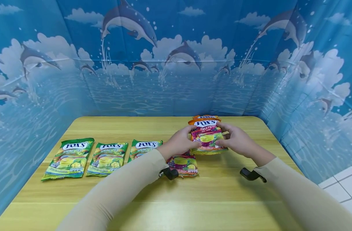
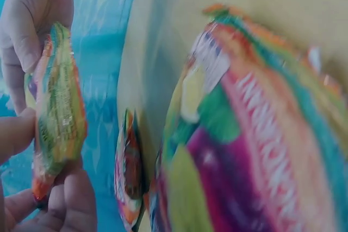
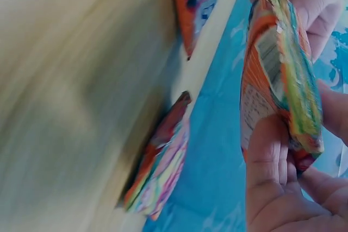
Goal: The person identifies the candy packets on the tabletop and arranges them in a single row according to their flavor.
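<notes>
Both hands hold a bag of Fox's Fruits candy (image 1: pixel 206 138) just above the table, its printed front showing in the head view. My left hand (image 1: pixel 180 141) grips its left side, and my right hand (image 1: pixel 238 141) grips its right side with thumb and fingers. In the left wrist view the candy bag (image 2: pixel 62 112) appears edge-on between the hands; the right wrist view also shows the held bag (image 3: pixel 277 80) from its side. Below the left hand lies a purple blackcurrant bag (image 1: pixel 183 165), partly covered by that hand and wrist. Another orange-topped bag (image 1: pixel 206 116) is behind, mostly hidden.
Three green Spring Tea candy bags lie in a row at the left: the outermost bag (image 1: pixel 69 160), a middle bag (image 1: pixel 107 160) and a third bag (image 1: pixel 145 146) partly hidden by the left arm. A dolphin-print curtain (image 1: pixel 176 89) borders the wooden table (image 1: pixel 222 205).
</notes>
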Action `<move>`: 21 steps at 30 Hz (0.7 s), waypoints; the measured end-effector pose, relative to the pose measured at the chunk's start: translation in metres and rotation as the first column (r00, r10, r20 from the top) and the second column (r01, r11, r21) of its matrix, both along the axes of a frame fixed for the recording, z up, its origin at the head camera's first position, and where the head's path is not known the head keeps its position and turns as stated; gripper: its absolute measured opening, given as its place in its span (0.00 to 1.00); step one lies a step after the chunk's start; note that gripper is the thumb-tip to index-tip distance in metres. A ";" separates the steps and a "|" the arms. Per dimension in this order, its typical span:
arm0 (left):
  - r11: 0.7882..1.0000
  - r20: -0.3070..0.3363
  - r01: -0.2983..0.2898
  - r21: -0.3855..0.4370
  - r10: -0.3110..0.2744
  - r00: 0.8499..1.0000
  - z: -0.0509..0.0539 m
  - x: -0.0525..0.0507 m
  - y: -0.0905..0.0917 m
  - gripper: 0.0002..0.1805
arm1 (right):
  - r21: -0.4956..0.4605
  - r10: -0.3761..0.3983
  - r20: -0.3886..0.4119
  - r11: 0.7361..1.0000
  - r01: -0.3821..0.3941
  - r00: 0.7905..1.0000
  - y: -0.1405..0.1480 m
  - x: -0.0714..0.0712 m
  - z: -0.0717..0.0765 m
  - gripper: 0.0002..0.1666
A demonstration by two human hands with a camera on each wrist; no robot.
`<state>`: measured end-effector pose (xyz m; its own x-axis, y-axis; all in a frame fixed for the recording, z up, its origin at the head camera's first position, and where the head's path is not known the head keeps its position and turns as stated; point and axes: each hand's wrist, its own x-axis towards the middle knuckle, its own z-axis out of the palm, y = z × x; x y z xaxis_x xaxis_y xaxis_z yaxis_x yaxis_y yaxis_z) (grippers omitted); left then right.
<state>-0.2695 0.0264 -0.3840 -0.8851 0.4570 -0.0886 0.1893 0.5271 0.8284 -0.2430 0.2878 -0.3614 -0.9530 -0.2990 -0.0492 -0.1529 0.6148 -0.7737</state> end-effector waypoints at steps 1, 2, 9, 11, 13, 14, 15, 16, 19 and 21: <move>1.000 0.007 0.007 -0.013 -0.007 1.000 -0.001 0.002 0.003 0.46 | 0.017 0.000 0.004 1.000 0.000 1.000 0.003 0.001 -0.001 0.52; 1.000 0.014 0.013 -0.027 -0.013 1.000 -0.002 0.003 0.005 0.47 | 0.033 -0.001 0.010 0.999 0.001 1.000 0.006 0.003 -0.003 0.52; 0.974 -0.036 0.083 -0.212 -0.092 0.995 -0.011 0.015 0.019 0.50 | 0.109 -0.004 0.056 0.994 -0.002 0.998 0.023 0.011 -0.016 0.52; 0.962 -0.046 0.106 -0.250 -0.121 0.992 -0.013 0.017 0.023 0.50 | 0.127 -0.007 0.063 0.992 -0.001 0.998 0.027 0.013 -0.021 0.52; 0.948 -0.056 0.122 -0.295 -0.144 0.988 -0.015 0.019 0.026 0.51 | 0.151 -0.008 0.065 0.988 -0.002 0.998 0.030 0.014 -0.026 0.53; 0.939 -0.062 0.129 -0.318 -0.156 0.986 -0.016 0.020 0.027 0.50 | 0.160 -0.008 0.068 0.987 -0.003 0.998 0.031 0.015 -0.028 0.53; 0.932 -0.065 0.134 -0.337 -0.165 0.984 -0.017 0.021 0.029 0.50 | 0.175 -0.005 0.065 0.985 -0.006 0.998 0.032 0.015 -0.031 0.53; 0.923 -0.070 0.138 -0.358 -0.174 0.982 -0.018 0.021 0.030 0.50 | 0.188 -0.003 0.063 0.982 -0.009 0.998 0.033 0.016 -0.032 0.53; 0.904 -0.068 0.151 -0.401 -0.194 0.979 -0.021 0.023 0.033 0.50 | 0.204 0.000 0.083 0.979 -0.016 0.997 0.035 0.017 -0.038 0.53; 0.894 -0.071 0.154 -0.420 -0.202 0.977 -0.023 0.024 0.035 0.49 | 0.213 0.002 0.094 0.977 -0.022 0.996 0.037 0.019 -0.039 0.53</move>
